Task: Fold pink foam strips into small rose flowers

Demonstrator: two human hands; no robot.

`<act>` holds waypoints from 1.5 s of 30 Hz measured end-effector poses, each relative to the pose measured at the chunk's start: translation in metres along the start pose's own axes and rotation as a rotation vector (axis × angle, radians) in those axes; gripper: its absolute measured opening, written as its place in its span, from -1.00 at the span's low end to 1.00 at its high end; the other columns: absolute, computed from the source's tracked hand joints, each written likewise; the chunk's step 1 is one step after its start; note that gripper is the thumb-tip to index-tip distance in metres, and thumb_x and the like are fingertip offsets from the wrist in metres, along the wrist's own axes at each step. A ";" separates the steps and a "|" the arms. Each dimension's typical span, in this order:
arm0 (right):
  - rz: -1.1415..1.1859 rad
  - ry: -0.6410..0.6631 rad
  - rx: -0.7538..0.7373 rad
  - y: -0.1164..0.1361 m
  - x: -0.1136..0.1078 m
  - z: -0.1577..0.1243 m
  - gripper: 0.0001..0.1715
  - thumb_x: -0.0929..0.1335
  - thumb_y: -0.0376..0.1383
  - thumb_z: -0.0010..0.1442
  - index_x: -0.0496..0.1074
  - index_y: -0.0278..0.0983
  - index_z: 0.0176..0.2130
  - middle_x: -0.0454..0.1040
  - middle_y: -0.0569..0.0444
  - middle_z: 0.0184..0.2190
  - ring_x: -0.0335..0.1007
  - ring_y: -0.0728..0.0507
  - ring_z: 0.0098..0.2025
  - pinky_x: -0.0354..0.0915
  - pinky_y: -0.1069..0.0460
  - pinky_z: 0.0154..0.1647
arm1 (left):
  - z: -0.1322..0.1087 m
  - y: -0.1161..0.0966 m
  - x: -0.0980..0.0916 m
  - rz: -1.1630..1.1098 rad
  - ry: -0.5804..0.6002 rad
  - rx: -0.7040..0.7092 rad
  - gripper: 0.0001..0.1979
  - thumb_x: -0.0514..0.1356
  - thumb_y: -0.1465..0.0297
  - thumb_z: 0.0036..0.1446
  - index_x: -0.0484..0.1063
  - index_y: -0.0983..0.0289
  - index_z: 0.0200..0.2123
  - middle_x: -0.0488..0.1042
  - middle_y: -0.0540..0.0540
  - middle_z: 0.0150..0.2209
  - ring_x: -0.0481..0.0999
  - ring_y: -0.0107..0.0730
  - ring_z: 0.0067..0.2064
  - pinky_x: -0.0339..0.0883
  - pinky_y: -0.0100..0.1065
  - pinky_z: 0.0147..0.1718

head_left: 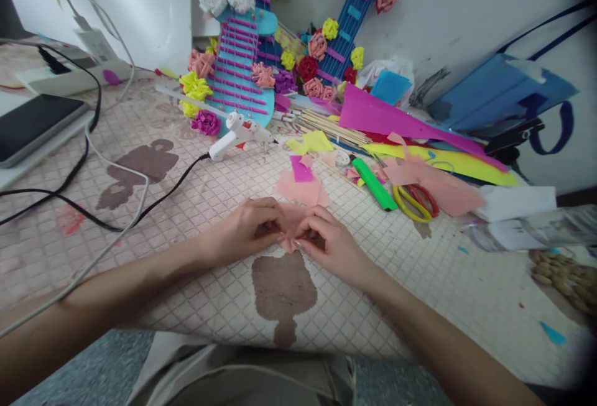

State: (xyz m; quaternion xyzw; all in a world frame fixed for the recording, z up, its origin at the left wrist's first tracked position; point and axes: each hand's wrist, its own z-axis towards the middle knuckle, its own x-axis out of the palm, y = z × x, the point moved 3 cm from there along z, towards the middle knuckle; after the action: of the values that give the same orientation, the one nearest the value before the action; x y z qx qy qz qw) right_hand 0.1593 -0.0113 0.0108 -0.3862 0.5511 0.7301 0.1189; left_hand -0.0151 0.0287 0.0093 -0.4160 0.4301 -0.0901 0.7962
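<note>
Between my two hands is a small piece of pink crepe paper (291,216), gathered and creased at its lower edge. My left hand (256,224) pinches its left side with thumb and fingers. On the other side, my right hand (329,239) pinches the paper in the same way, the fingertips of both hands close together. Just beyond the hands lie flat pink paper pieces (311,193) with a small magenta square (301,168) on top. A white glue gun (237,135) rests farther back to the left, its black cord trailing toward me.
A green cutter (373,183) and yellow-and-red-handled scissors (414,203) lie to the right. Coloured paper sheets (401,123) and thin sticks (331,126) are behind them. Blue decorated models with paper flowers (242,70) stand at the back. A phone (37,126) and cables occupy the left.
</note>
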 end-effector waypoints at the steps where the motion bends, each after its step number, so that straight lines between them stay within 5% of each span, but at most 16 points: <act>1: 0.028 0.011 0.003 -0.001 -0.002 0.000 -0.89 0.32 -0.46 0.16 0.35 -0.25 -0.31 0.29 0.09 -0.24 0.30 -0.03 -0.22 0.28 0.06 -0.25 | -0.001 0.001 -0.002 -0.013 0.015 -0.005 -0.90 0.15 0.50 0.17 0.49 0.30 -0.33 0.48 0.08 -0.30 0.46 -0.41 -0.24 0.32 -0.36 -0.22; 8: 0.080 0.085 -0.051 -0.005 -0.008 -0.001 -0.85 0.33 -0.48 0.14 0.37 -0.22 -0.31 0.30 0.08 -0.19 0.31 -0.07 -0.12 0.29 0.00 -0.12 | -0.002 0.004 -0.006 -0.037 0.034 -0.019 -0.88 0.14 0.57 0.13 0.46 0.31 -0.35 0.47 0.07 -0.30 0.45 -0.40 -0.23 0.32 -0.35 -0.21; 26: -0.023 -0.103 0.012 0.001 0.006 0.003 -0.87 0.34 -0.47 0.13 0.33 -0.26 -0.39 0.28 0.11 -0.33 0.29 -0.04 -0.25 0.23 0.04 -0.27 | 0.002 0.001 0.001 0.012 -0.014 -0.121 -0.92 0.20 0.47 0.12 0.44 0.33 -0.42 0.43 0.06 -0.37 0.42 -0.42 -0.31 0.30 -0.37 -0.27; 45: -0.072 -0.101 0.023 0.003 0.009 0.005 -0.86 0.34 -0.48 0.13 0.33 -0.26 -0.39 0.30 0.08 -0.32 0.29 -0.08 -0.21 0.23 0.02 -0.24 | 0.005 -0.001 0.005 0.077 -0.057 -0.084 -0.90 0.26 0.42 0.11 0.48 0.34 -0.41 0.45 0.08 -0.39 0.44 -0.38 -0.30 0.29 -0.36 -0.27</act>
State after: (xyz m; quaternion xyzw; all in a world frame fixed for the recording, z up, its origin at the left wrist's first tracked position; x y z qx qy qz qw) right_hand 0.1493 -0.0103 0.0075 -0.3669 0.5383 0.7377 0.1773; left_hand -0.0083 0.0287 0.0080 -0.4347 0.4265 -0.0292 0.7926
